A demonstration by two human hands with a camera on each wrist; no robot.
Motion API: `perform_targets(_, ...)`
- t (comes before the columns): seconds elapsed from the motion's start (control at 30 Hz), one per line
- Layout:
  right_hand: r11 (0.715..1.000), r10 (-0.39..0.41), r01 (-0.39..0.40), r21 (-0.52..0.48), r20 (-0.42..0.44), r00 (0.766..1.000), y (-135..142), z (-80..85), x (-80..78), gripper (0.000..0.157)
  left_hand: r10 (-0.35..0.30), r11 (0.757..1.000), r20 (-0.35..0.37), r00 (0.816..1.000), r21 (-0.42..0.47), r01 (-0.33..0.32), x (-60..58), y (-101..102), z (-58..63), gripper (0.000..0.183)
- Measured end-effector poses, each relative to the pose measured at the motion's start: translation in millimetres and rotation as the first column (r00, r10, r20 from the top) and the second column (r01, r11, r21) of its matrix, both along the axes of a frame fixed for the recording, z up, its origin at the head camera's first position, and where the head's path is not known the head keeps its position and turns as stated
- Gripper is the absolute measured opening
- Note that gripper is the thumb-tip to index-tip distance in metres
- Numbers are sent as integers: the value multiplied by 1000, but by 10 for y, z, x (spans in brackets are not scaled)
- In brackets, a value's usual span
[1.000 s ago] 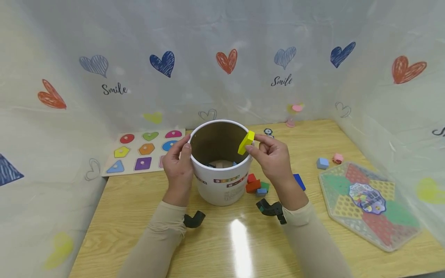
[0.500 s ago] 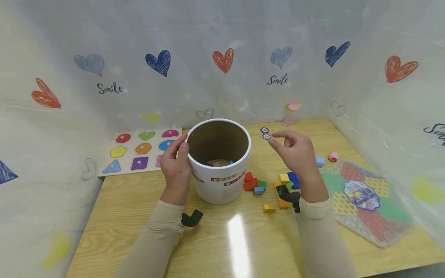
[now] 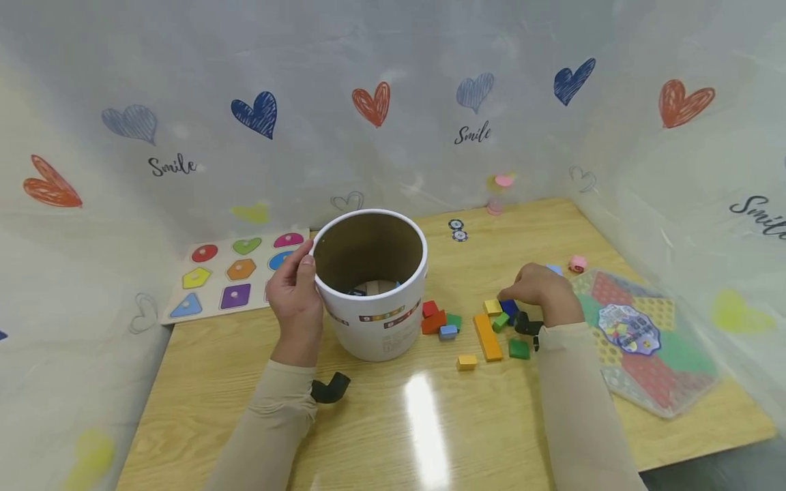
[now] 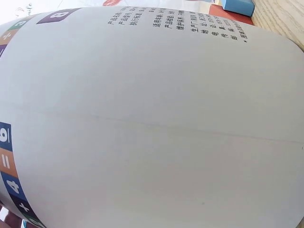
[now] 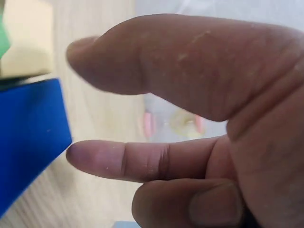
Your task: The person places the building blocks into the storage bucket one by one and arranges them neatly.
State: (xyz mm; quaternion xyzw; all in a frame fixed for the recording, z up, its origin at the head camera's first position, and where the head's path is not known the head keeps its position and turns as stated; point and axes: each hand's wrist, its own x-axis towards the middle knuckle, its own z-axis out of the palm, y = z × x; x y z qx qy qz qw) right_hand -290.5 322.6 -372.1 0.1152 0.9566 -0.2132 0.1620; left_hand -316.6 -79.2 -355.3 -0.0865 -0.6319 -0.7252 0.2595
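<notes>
My left hand (image 3: 296, 300) grips the rim of a tall white bucket (image 3: 368, 334), thumb outside, at its left side. Its printed wall (image 4: 156, 142) fills the left wrist view. Some pieces lie on the bucket's floor, mostly hidden. My right hand (image 3: 546, 290) is low over the blocks right of the bucket. A blue block (image 5: 28, 137) lies just off its index fingertip; I cannot tell if they touch. Thumb and index finger stand apart, with nothing between them. Close by are a yellow block (image 3: 492, 307) and a small green block (image 3: 501, 322).
An orange long block (image 3: 488, 337), a green block (image 3: 518, 349) and a yellow-orange block (image 3: 467, 362) lie nearer. Red blocks (image 3: 434, 321) sit against the bucket's right. A shape puzzle board (image 3: 211, 262) is behind left, a hexagonal game board (image 3: 657, 348) at right, poker chips (image 3: 457, 230) behind.
A second ago my right hand pinched a yellow block at the bucket's rim. It let go of it, then moved right and down to the blocks. My left hand kept its grip.
</notes>
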Motion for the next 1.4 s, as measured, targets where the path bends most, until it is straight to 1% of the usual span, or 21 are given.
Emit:
perform_targets(0.2,998,63,-61,-27,73,995,-15,-75,-131,43,27,999,-8,1000,35,-26,6,-51,5,27)
perform_targets(0.33,996,89,-87,-30,66,994,-54,-110,-191,40,13,999,-10,1000,51,-13,12,-66,7,27)
perform_targets(0.43,992,123,-123,-20,28,992,-124,-154,-226,36,5,998,-18,1000,58,-4,10,-71,5,27)
perform_targets(0.6,979,206,-205,20,-84,975,-330,-236,-301,23,21,999,1,1000,48,-21,7,-84,-11,29)
perform_targets(0.7,975,220,-211,72,-149,964,-429,-225,-325,26,11,999,15,1000,52,-12,13,-84,-30,31)
perform_targets(0.77,982,189,-182,50,-232,954,-465,-178,-310,31,7,999,11,1000,47,-8,18,-74,-43,32)
perform_targets(0.8,987,155,-160,8,-293,943,-488,-132,-286,33,5,999,9,1000,44,-6,20,-69,-48,32)
perform_targets(0.87,979,26,-113,-168,-449,893,-580,19,-195,38,6,1000,1,1000,31,-6,19,-59,-53,30)
perform_targets(0.9,948,-70,-106,-300,-523,849,-649,113,-137,39,6,1000,-2,1000,28,-5,16,-54,-51,30)
perform_targets(0.93,878,-181,-134,-460,-578,796,-729,204,-78,38,8,1000,6,1000,19,-8,13,-49,-44,29)
perform_targets(0.97,772,-291,-198,-604,-613,735,-826,289,-23,35,2,1000,5,1000,19,-2,9,-46,-36,28)
perform_targets(1.0,640,-387,-293,-711,-627,676,-936,364,32,32,-9,1000,0,1000,20,9,4,-43,-26,28)
perform_targets(1.03,510,-462,-392,-766,-628,626,-1055,419,78,30,-16,1000,-2,1000,20,17,-1,-40,-14,28)
perform_targets(1.07,397,-510,-477,-784,-620,595,-1175,460,117,29,-24,999,-2,1000,22,24,-6,-38,-3,28)
perform_targets(1.1,311,-523,-548,-776,-622,583,-1274,454,131,27,-32,999,-6,999,26,32,-9,-35,6,28)
perform_targets(1.13,260,-514,-591,-764,-627,585,-1373,446,144,27,-35,999,-9,999,23,36,-11,-34,12,28)
perform_targets(1.17,259,-491,-611,-748,-647,583,-1468,432,153,27,-39,999,-17,999,22,39,-14,-34,16,29)
perform_targets(1.2,281,-460,-614,-738,-665,588,-1551,418,163,28,-37,999,-17,999,18,37,-16,-35,18,29)
perform_targets(1.27,354,-394,-591,-725,-689,609,-1657,384,170,29,-36,999,-10,999,17,36,-19,-38,17,29)
perform_targets(1.33,411,-353,-561,-718,-693,628,-1701,359,172,30,-34,999,4,999,16,34,-16,-44,12,29)
perform_targets(1.4,426,-351,-545,-722,-687,636,-1701,345,170,30,-34,999,20,999,14,33,-11,-53,5,28)
